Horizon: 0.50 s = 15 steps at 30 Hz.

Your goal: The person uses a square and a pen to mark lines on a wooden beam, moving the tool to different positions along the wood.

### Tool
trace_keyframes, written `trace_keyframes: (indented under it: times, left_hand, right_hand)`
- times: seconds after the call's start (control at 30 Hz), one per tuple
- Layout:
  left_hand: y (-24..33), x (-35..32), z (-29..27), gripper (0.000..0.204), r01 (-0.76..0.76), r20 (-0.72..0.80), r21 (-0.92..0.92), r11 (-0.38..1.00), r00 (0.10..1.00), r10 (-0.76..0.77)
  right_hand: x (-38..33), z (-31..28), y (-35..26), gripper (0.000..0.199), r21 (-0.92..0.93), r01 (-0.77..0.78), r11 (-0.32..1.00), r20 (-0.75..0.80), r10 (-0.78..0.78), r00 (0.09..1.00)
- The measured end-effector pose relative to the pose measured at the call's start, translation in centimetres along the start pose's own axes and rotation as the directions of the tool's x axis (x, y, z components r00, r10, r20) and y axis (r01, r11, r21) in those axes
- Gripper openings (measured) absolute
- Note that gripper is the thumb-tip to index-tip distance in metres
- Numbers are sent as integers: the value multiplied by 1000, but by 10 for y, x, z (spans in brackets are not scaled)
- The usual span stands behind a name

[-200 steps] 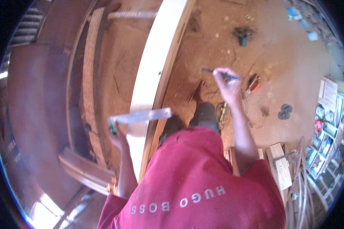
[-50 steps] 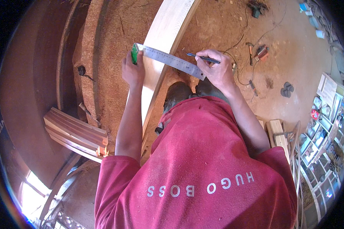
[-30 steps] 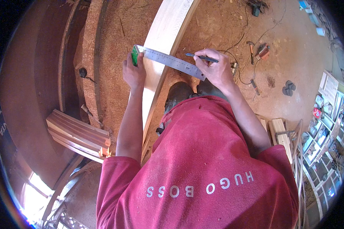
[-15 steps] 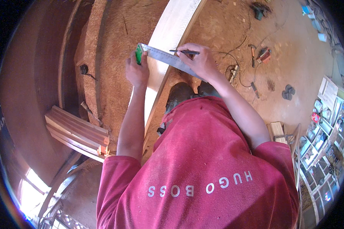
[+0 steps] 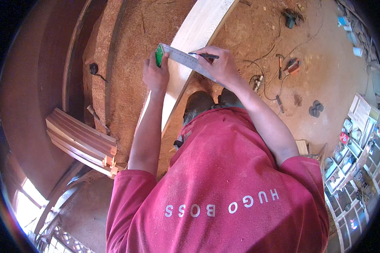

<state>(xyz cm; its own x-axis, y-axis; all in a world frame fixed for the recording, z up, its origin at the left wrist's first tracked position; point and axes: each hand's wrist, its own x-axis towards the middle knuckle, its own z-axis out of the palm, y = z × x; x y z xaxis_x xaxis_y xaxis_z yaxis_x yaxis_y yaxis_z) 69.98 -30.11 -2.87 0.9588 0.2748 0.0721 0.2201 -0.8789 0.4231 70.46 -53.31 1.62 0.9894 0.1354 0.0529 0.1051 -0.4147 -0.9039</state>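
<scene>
A long pale wooden board [image 5: 204,23] runs from the top of the view down past my knees. Across it lies a try square with a metal blade [image 5: 182,58] and a green stock [image 5: 159,55]. My left hand [image 5: 156,75] grips the stock at the board's left edge, its thumb on the blade's end. In my right hand [image 5: 222,67] is a dark pen [image 5: 209,55], its tip pointing left by the blade's upper edge. That hand hovers over the blade's right part and hides some of it; whether the tip touches the board I cannot tell.
A stack of wooden strips [image 5: 82,141] lies at the left. A small black object [image 5: 93,68] sits on a rough beam. On the floor to the right are a hammer [image 5: 280,66], a green power tool [image 5: 290,19], cables and sandals [image 5: 316,109]. Shelves [image 5: 354,156] stand far right.
The square and both hands appear slightly farther right and up in the view, and the board has shifted right too. The left hand keeps the square, the right hand the pen.
</scene>
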Motion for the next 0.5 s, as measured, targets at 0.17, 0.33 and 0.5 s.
trace_keyframes:
  times: [0.17,0.33,0.5]
  left_hand:
    - [-7,1,6,61,-23,-37,23,999,999,24]
    - [-9,1,8,58,-52,-70,38,998,996,55]
    - [-5,1,7,56,-53,-80,37,998,995,56]
  right_hand:
    - [2,2,-4,17,-9,-26,1000,19,26,999]
    - [3,0,-6,19,-49,-11,999,59,14,998]
    - [2,2,-5,18,-63,25,998,63,-21,998]
